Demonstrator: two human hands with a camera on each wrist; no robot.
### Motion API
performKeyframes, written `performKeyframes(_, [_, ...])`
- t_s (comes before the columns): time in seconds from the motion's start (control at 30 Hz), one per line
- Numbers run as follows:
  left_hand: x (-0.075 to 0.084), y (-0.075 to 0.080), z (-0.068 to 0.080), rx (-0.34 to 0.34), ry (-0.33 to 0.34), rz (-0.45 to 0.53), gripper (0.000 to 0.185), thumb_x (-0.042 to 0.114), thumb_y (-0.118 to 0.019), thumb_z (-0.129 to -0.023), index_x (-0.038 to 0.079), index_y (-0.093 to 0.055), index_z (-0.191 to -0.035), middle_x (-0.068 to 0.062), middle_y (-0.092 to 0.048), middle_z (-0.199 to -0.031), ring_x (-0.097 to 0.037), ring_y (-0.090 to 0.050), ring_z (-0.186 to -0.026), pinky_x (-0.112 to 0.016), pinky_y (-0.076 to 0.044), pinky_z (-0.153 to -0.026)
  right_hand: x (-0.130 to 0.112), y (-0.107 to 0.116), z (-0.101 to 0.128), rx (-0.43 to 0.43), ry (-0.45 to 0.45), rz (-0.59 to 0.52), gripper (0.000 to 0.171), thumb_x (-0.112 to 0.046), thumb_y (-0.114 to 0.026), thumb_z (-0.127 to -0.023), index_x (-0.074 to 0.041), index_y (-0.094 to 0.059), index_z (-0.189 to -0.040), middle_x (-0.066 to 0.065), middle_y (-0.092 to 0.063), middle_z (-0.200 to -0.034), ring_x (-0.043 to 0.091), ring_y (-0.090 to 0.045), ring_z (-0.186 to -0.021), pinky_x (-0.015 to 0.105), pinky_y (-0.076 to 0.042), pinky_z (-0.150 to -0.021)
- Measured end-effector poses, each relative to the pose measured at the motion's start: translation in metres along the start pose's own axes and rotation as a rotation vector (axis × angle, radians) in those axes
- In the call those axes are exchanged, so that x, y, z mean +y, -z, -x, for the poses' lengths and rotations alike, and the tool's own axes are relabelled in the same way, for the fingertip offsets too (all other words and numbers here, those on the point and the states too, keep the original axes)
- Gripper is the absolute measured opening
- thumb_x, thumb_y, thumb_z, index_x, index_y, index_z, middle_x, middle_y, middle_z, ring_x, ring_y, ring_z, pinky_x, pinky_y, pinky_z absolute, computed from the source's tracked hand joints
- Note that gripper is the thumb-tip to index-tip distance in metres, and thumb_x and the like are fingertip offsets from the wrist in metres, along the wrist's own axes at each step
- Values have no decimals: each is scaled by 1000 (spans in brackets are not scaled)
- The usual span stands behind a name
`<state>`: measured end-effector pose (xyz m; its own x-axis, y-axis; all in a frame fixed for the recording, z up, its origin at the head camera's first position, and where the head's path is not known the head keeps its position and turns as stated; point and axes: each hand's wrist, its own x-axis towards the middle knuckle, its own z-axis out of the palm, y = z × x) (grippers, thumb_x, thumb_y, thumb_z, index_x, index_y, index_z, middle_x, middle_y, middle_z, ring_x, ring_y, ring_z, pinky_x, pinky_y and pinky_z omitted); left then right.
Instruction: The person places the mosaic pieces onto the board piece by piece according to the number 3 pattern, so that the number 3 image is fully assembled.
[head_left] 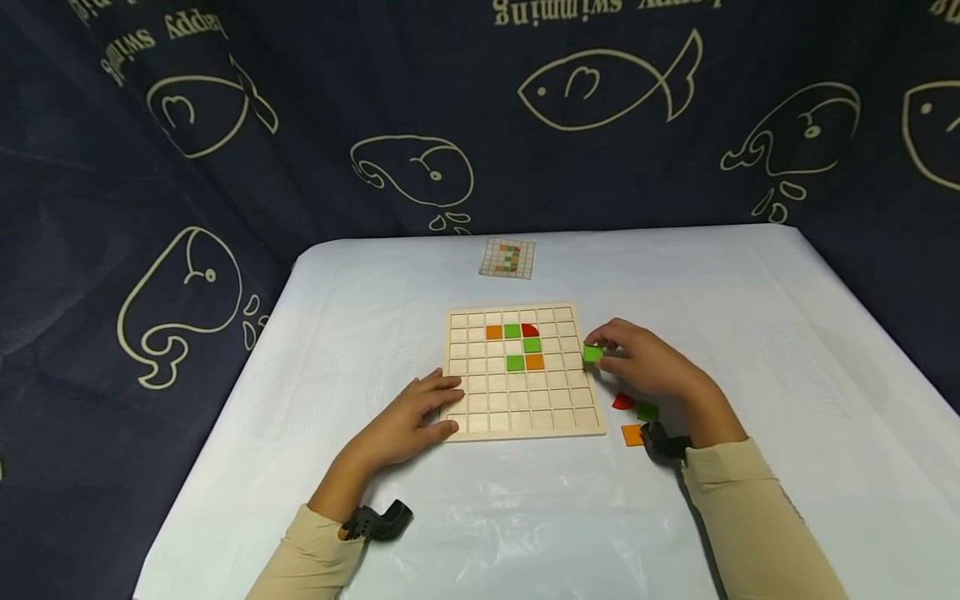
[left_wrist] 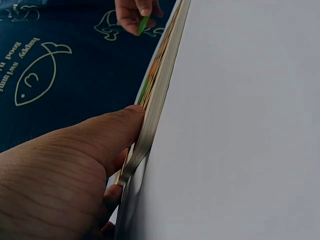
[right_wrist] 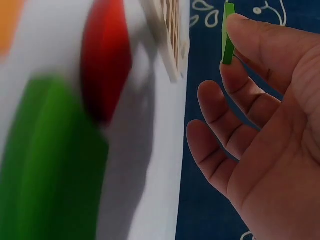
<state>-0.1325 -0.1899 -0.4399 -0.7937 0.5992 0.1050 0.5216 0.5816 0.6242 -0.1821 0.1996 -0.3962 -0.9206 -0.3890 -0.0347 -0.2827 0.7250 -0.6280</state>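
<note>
A wooden grid board [head_left: 522,404] lies in the middle of the white table [head_left: 787,350]. Several green, orange and red tiles sit in its upper cells, among them a green tile [head_left: 514,362] and an orange one [head_left: 492,332]. My right hand [head_left: 637,360] pinches a green tile [head_left: 592,353] just off the board's right edge; in the right wrist view the tile [right_wrist: 228,32] shows edge-on between thumb and fingertip. My left hand [head_left: 408,421] rests on the board's lower left corner, thumb [left_wrist: 112,130] against the board's edge [left_wrist: 155,95].
Loose tiles lie right of the board: red [head_left: 622,402], green [head_left: 647,411] and orange [head_left: 632,434]. A small pattern card [head_left: 507,257] lies at the table's far side. A dark blue cloth with fish drawings [head_left: 420,125] hangs behind the table.
</note>
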Motion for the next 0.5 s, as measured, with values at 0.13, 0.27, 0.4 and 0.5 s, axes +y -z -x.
performKeyframes(0.13, [0, 0, 0, -4, 4, 2, 49, 24, -70, -95, 4, -59, -137, -6, -46, -151, -30, -24, -148, -54, -14, -119, -8, -6, -5, -16, 2, -35, 25, -9, -66, -94, -10, -66, -119, 4, -60, -115, 25, -53, -105, 46, -46, -91])
performKeyframes(0.27, [0, 0, 0, -8, 7, 2, 49, 24, -70, -95, 4, -59, -137, -6, -45, -151, -29, -24, -148, -53, -14, -119, -14, -12, -9, -28, 11, -51, 26, -9, -67, -93, -10, -66, -119, 3, -60, -114, 24, -54, -104, 44, -47, -91])
performKeyframes(0.4, [0, 0, 0, -8, 9, 3, 48, 23, -70, -95, 4, -59, -137, -6, -46, -151, -30, -24, -148, -54, -14, -119, -19, -17, -12, -36, 48, -49, 27, -7, -68, -92, -8, -65, -119, 5, -60, -113, 23, -54, -100, 44, -47, -90])
performKeyframes(0.5, [0, 1, 0, -8, 10, 7, 48, 23, -70, -95, 4, -59, -137, -6, -46, -151, -30, -24, -148, -54, -14, -119, -22, -20, -14, -48, 72, -44, 27, -7, -68, -92, -7, -65, -119, 5, -60, -111, 23, -54, -97, 43, -47, -88])
